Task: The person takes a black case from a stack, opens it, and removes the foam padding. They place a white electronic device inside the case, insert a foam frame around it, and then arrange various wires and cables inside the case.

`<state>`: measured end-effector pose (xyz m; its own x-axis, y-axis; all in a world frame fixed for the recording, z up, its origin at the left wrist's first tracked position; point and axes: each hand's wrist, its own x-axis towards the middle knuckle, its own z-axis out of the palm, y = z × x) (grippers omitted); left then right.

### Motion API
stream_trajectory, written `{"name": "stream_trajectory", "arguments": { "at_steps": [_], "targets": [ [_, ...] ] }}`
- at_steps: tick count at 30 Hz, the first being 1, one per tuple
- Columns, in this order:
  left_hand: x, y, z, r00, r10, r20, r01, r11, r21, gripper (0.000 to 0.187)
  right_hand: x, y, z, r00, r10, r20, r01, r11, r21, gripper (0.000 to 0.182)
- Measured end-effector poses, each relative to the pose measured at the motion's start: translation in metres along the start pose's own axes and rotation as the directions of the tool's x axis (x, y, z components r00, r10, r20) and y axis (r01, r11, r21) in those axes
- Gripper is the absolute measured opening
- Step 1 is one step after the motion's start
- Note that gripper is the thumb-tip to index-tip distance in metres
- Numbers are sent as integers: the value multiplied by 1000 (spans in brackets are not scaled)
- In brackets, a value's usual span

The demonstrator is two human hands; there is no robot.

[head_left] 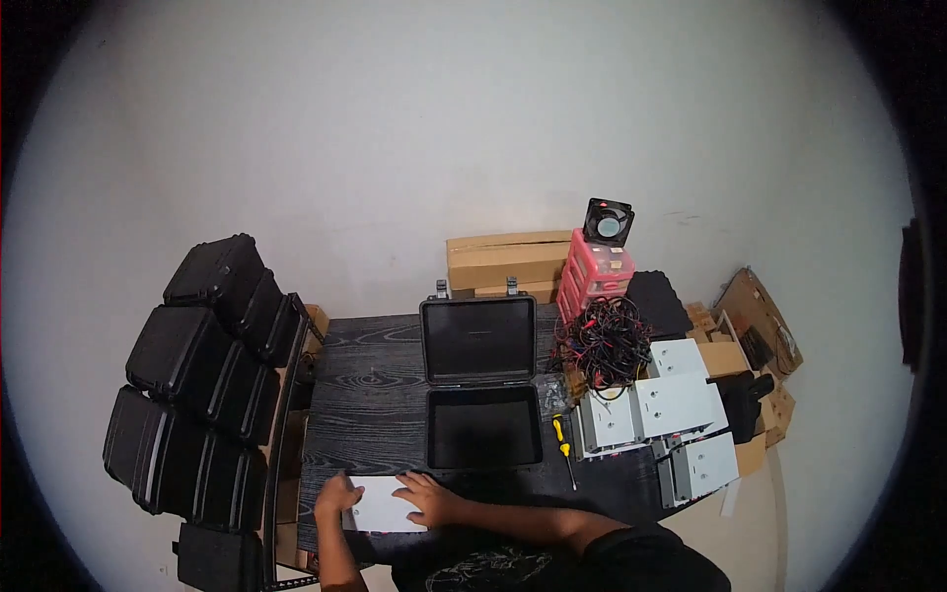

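Observation:
At the front edge of the table lies a flat white panel, with some coloured bits, perhaps wires, along its lower edge. My left hand is closed around the panel's left end, its thumb on the top face. Over the right end rests my right hand, fingers spread on the white surface. Just beyond the panel stands a black hard case with its lid raised; its inside is dark and shows no contents. A yellow-handled screwdriver lies right of the case.
Black cases are stacked on a rack at left. To the right are white-topped units, a tangle of cables, a pink drawer box and a black fan. Cardboard boxes stand behind the dark wood-grain table.

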<state>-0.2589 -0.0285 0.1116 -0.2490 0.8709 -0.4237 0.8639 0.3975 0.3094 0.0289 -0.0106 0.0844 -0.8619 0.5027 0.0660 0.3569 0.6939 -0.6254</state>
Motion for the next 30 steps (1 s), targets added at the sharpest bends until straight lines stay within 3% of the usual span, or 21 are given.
{"name": "stream_trajectory", "arguments": {
  "at_steps": [1, 3, 5, 6, 8, 10, 12, 13, 16, 18, 20, 22, 24, 26, 27, 30],
  "targets": [
    [-1, 10, 2, 985, 102, -141, -102, 995, 3, 67, -7, 0, -6, 1000, -14, -26, 16, 997, 79, 64],
    [-2, 43, 11, 861, 309, -404, -311, 948, 61, 69, -25, 2, -27, 995, -28, -96, 50, 972, 231, 55],
    [3, 88, 19, 702, 523, -482, -567, 821, 66, 61, -56, 3, -66, 996, 74, -41, -53, 926, 374, 48],
    [1, 116, 26, 666, 590, -457, -632, 772, 76, 57, -78, 1, -91, 993, 121, -9, -105, 890, 443, 44],
    [-18, 174, 36, 636, 705, -315, -718, 690, 94, 51, -131, -9, -151, 949, 201, -243, -62, 874, 481, 38],
    [-29, 222, 56, 568, 801, -189, -806, 588, 71, 50, -191, -1, -200, 843, 400, -360, -187, 845, 501, 33],
    [-39, 264, 80, 559, 821, -115, -822, 567, 55, 52, -258, 23, -239, 692, 513, -508, -376, 857, 352, 30],
    [-45, 289, 94, 555, 828, -82, -828, 559, 41, 53, -295, 47, -250, 605, 499, -621, -344, 867, 362, 28],
    [-58, 341, 136, 681, 727, -84, -731, 681, -42, 56, -406, 95, -291, 372, 506, -778, -267, 861, 432, 24],
    [-62, 358, 161, 748, 662, -44, -663, 748, -30, 75, -481, 120, -319, 249, 506, -826, -326, 847, 420, 19],
    [-74, 379, 170, 828, 560, -29, -559, 828, 51, 85, -552, 161, -330, 32, 466, -884, -437, 802, 407, 14],
    [-72, 385, 174, 858, 514, 6, -512, 854, 93, 97, -610, 177, -346, -197, 567, -800, -583, 588, 561, 22],
    [-70, 388, 175, 889, 458, 19, -458, 884, 94, 98, -671, 224, -333, -209, 348, -914, -844, 408, 348, 44],
    [-68, 390, 177, 891, 454, 6, -449, 880, 152, 99, -714, 266, -318, -333, 441, -833, -846, 251, 471, 71],
    [-71, 393, 176, 897, 441, 12, -437, 883, 171, 100, -713, 266, -319, -491, 519, -700, -830, -34, 557, 92],
    [-77, 390, 184, 896, 444, -19, -428, 874, 228, 102, -726, 273, -325, -582, 678, -450, -701, -137, 700, 102]
  ]
}}
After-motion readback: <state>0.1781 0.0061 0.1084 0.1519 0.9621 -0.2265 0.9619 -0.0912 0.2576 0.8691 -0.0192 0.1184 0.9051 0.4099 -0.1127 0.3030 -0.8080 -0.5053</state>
